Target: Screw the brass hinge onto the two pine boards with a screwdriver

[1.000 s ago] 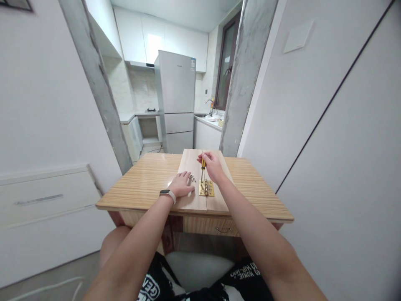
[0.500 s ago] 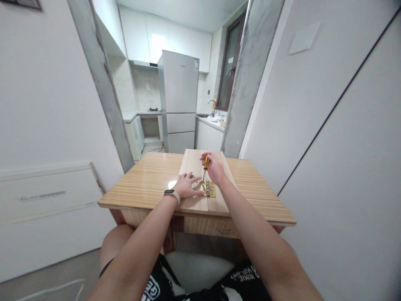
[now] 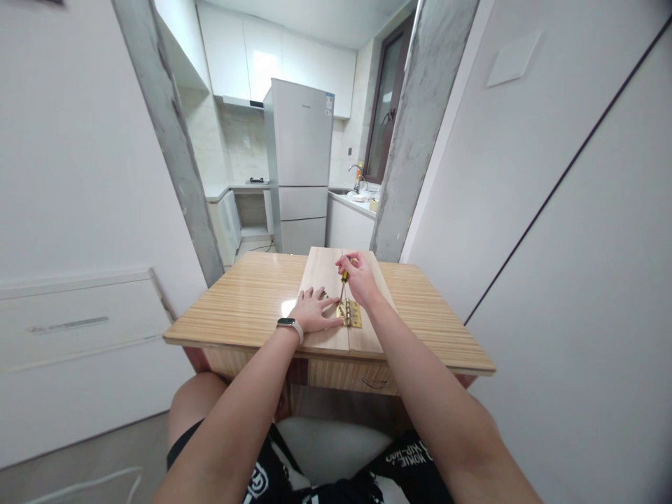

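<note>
Over the hinge [image 3: 348, 314], a screwdriver [image 3: 345, 276]

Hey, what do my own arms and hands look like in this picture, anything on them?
Your left hand and right hand show no gloves, and no sleeves cover the arms in view. The left wears a pale wristband with a dark, oblong face.

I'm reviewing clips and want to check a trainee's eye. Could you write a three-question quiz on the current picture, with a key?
1. What does the right hand hold?
2. True or false: the gold hinge lies partly on each of two wooden boards.
3. The left hand is:
A) clenched in a fist
B) open, fingers spread
C) out of view

Key:
1. A screwdriver
2. True
3. B
</note>
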`<action>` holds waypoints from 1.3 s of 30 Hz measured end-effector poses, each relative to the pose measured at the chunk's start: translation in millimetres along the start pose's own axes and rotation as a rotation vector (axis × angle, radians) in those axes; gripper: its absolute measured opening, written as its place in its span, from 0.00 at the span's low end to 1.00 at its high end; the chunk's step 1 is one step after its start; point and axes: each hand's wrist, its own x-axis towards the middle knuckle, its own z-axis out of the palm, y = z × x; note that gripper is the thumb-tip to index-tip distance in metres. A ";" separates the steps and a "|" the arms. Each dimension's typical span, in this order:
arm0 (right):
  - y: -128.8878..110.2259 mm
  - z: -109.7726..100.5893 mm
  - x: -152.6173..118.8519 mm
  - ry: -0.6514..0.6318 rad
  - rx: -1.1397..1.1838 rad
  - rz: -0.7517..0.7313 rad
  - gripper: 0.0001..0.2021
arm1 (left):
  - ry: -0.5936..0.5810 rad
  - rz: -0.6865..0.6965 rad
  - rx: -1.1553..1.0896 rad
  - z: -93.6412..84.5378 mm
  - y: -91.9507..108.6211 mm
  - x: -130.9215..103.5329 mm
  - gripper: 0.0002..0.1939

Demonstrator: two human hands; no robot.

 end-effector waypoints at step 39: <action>0.7 -8.2 3.7 0.061 0.097 0.056 0.13 | -0.007 -0.011 0.012 2.0 1.5 0.7 0.46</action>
